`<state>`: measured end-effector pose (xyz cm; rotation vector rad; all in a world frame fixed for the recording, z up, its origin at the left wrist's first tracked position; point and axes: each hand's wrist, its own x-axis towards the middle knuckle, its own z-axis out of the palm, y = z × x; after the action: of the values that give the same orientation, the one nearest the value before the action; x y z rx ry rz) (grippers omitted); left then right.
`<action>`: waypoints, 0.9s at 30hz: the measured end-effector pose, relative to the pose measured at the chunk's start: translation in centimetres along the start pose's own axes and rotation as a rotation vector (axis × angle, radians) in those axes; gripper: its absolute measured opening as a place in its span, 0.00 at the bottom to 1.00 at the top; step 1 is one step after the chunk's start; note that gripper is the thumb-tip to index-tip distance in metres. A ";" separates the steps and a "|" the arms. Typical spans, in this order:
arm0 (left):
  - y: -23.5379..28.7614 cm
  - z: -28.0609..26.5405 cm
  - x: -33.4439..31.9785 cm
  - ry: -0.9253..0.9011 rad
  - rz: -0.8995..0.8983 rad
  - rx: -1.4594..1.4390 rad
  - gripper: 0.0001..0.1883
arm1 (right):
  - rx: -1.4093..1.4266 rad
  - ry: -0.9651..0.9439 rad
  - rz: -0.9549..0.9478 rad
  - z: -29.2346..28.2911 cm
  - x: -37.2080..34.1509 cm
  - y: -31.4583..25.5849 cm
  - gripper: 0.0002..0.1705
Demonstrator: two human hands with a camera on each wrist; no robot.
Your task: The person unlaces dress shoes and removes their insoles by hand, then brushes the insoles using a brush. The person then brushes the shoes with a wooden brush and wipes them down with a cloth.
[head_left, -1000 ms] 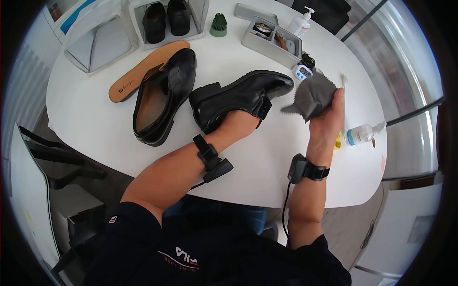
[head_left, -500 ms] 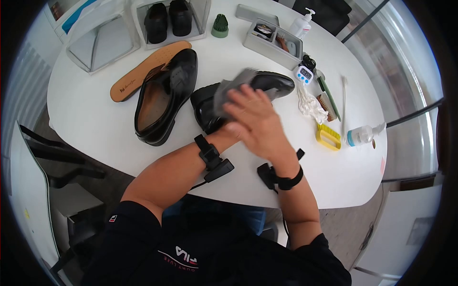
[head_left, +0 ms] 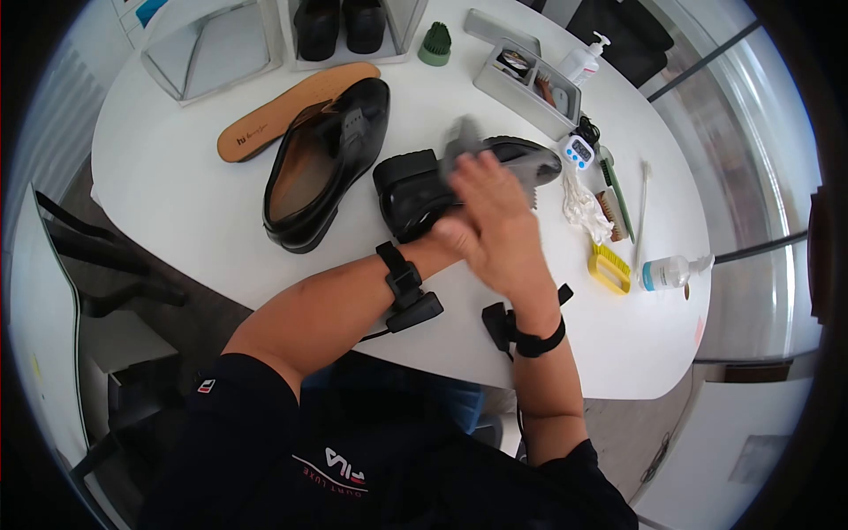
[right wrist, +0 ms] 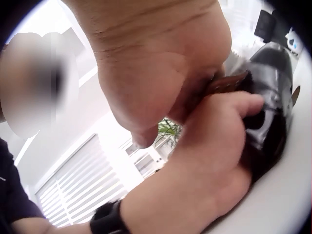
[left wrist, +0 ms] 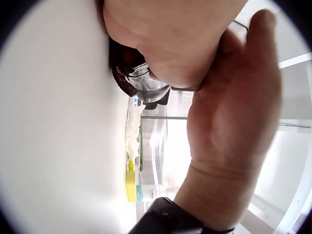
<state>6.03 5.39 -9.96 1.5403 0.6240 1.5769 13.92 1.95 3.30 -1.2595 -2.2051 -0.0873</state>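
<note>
A black leather shoe lies on its side at the middle of the table, toe pointing right. My left hand grips it at the opening, thumb on the leather in the right wrist view; its fingers are hidden in the shoe. Over the upper, my right hand presses a blurred grey cloth with fingers stretched out. The hands overlap in the head view, right above left. Left of them rests a second black shoe, beside a tan insole.
At the back stand a clear shoe box holding black shoes, a green brush and a metal tin. To the right are a timer, a white cloth, a yellow brush and a bottle.
My right hand has swung the grey cloth leftward from beside the toe onto the shoe. The left hand keeps its place at the shoe. The head view has shifted slightly.
</note>
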 end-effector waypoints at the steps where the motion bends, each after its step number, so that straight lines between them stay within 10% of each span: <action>1: 0.5 -1.9 -1.6 0.014 0.009 0.025 0.15 | 0.058 -0.094 -0.103 -0.2 0.2 -1.3 0.34; 18: -0.2 -4.0 -2.0 0.039 0.207 0.355 0.14 | 0.053 -0.248 -0.281 3.1 1.4 -6.0 0.27; 27: -0.2 -0.2 2.5 0.019 0.330 0.495 0.14 | -0.029 -0.027 0.100 1.0 1.6 2.9 0.30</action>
<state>6.11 7.65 -8.76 2.0813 0.8501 1.7663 15.14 5.11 2.66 -1.3917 -2.1666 -0.0636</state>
